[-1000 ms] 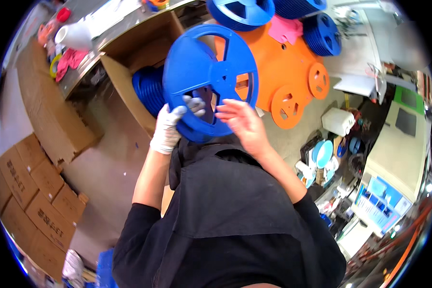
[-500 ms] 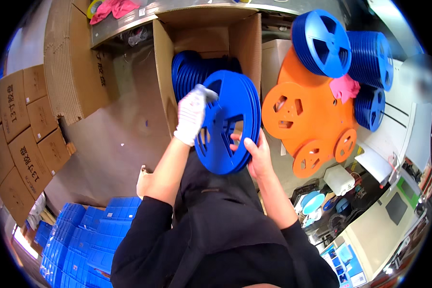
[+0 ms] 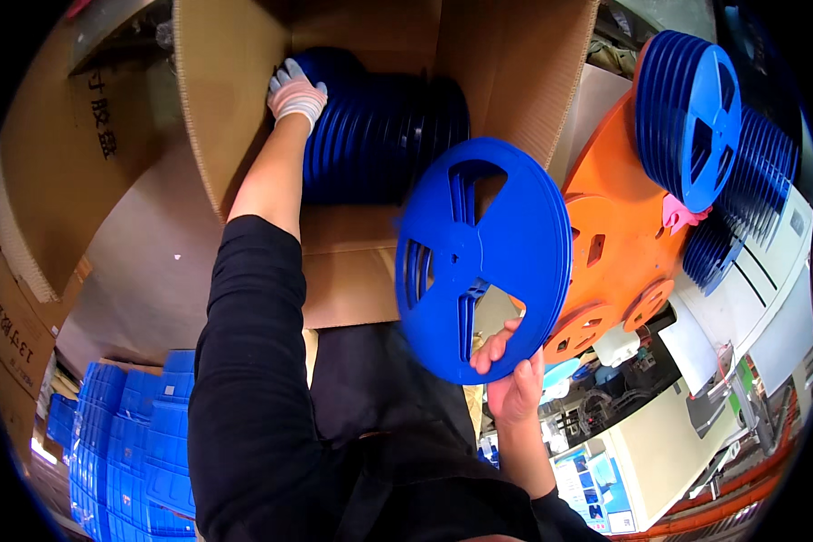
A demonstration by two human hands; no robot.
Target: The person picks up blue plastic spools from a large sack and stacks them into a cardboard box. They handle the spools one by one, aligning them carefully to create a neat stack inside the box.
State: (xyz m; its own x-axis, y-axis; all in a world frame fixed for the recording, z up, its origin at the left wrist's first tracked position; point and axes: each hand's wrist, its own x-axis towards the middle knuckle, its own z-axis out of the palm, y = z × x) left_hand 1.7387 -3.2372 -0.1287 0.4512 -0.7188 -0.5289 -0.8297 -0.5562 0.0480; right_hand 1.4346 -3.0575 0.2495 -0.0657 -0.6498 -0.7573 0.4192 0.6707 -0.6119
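My right hand [image 3: 512, 375], bare, grips the lower rim of several blue plastic reels [image 3: 533, 226] stacked face to face, with the thumb in front and fingers through a cut-out. The reels are tilted up before the box's right side. My left hand [image 3: 295, 93], in a white knitted glove, reaches into the cardboard box [image 3: 506, 99]. It rests at the left end of a row of blue reels [image 3: 370, 144] lying on edge inside, fingers stretched and thumb apart. The undersides of its fingers are hidden.
On the right, an orange plate-like rack [image 3: 605, 181] carries more blue reels [image 3: 686, 117] and a pink cloth [image 3: 680, 215]. Stacked cartons [image 3: 18, 307] line the left side. Blue plastic crates [image 3: 144, 425] stand at the lower left, and a pale machine cabinet [image 3: 650, 434] at the lower right.
My left hand has left the held reels and gone into the box, onto the row there. My right hand has carried its reels to the right. The view has moved closer to the box.
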